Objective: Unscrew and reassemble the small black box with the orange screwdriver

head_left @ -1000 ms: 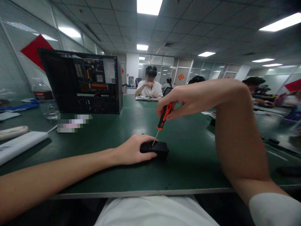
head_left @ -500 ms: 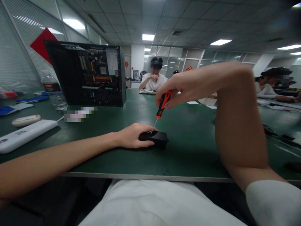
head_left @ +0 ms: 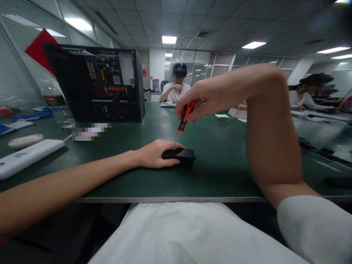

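A small black box-shaped device (head_left: 184, 157) lies on the green table (head_left: 214, 172) in front of me. My left hand (head_left: 154, 154) is wrapped round its left end and presses it to the table. My right hand (head_left: 200, 101) hovers above it, fingers closed on the orange-and-black handle of a small screwdriver (head_left: 183, 119). The thin metal shaft slants down and its tip touches the top of the black device near my left fingers.
An open black computer case (head_left: 96, 86) stands at the back left, with a water bottle (head_left: 59, 106) beside it. A white power strip (head_left: 27, 157) lies at the left. A person (head_left: 176, 88) sits across the table; another sits at the right (head_left: 310, 95).
The view has tilted down and shifted, so more of my white shirt shows. Both hands keep their grip; the screwdriver tip stays on the black device.
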`<action>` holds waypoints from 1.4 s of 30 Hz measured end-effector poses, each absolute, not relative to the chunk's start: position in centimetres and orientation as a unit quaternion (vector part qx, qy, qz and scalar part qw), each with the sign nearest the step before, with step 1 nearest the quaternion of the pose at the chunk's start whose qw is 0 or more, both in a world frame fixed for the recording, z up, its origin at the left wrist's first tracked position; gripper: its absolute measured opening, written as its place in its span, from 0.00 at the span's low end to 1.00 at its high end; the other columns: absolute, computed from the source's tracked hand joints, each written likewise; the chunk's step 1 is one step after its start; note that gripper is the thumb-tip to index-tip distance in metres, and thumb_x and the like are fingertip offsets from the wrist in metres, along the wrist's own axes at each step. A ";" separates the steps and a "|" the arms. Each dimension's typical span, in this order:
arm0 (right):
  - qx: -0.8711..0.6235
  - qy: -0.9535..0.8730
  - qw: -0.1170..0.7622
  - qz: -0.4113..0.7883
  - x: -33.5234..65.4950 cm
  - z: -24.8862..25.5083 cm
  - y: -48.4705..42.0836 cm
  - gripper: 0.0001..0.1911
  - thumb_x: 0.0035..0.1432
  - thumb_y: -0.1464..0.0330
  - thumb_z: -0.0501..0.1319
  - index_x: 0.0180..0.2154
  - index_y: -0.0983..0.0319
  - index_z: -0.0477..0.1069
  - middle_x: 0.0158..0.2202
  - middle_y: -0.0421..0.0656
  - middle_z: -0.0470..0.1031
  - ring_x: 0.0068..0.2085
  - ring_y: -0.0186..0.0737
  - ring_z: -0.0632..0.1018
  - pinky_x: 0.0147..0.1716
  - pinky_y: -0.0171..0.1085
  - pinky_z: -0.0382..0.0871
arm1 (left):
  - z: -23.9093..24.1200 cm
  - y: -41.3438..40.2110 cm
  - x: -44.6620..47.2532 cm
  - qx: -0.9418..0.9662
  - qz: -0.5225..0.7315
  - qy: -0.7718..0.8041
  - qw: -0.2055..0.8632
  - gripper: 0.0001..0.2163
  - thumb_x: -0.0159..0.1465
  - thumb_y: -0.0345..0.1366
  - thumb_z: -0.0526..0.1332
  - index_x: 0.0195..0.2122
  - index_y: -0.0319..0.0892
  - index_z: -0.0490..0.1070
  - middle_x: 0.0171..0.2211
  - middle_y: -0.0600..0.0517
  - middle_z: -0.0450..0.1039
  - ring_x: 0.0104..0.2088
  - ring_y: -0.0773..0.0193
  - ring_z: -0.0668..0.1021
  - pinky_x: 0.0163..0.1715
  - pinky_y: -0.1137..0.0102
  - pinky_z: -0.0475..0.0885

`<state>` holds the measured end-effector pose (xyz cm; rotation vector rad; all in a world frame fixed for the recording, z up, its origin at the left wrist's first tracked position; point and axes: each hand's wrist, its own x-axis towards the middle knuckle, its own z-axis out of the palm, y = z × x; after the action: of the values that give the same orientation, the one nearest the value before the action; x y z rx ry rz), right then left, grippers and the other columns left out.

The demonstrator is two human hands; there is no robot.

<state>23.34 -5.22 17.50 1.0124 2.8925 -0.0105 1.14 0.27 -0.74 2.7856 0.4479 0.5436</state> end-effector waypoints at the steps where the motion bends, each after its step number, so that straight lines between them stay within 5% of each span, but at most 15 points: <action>1: 0.331 0.943 0.038 -0.007 23.3 17.5 -5.2 0.15 0.65 0.63 0.57 0.47 0.61 0.77 0.42 0.37 0.80 0.39 0.30 0.75 0.35 0.30 0.62 | -0.8 0.3 1.2 0.960 0.190 0.153 0.136 0.24 0.67 0.43 0.64 0.62 0.38 0.70 0.53 0.40 0.78 0.50 0.52 0.81 0.50 0.65 0.72; 15: 0.332 0.940 0.056 -0.049 23.4 17.9 -4.9 0.12 0.61 0.61 0.61 0.43 0.57 0.78 0.43 0.41 0.80 0.40 0.38 0.78 0.39 0.36 0.70 | -0.7 0.4 1.2 0.964 0.191 0.136 0.124 0.23 0.68 0.44 0.62 0.60 0.36 0.71 0.51 0.39 0.79 0.49 0.53 0.81 0.49 0.66 0.72; 42: 0.333 0.939 0.064 -0.061 23.5 17.7 -4.4 0.14 0.64 0.63 0.59 0.48 0.61 0.76 0.44 0.41 0.80 0.40 0.36 0.78 0.39 0.36 0.68 | -1.2 0.6 1.2 0.957 0.223 0.116 0.145 0.20 0.72 0.43 0.59 0.59 0.35 0.72 0.50 0.40 0.79 0.49 0.53 0.81 0.49 0.65 0.72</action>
<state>23.50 -4.37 17.73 1.0058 2.8355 -0.1857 1.20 0.56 -1.20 2.7569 0.3355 0.6425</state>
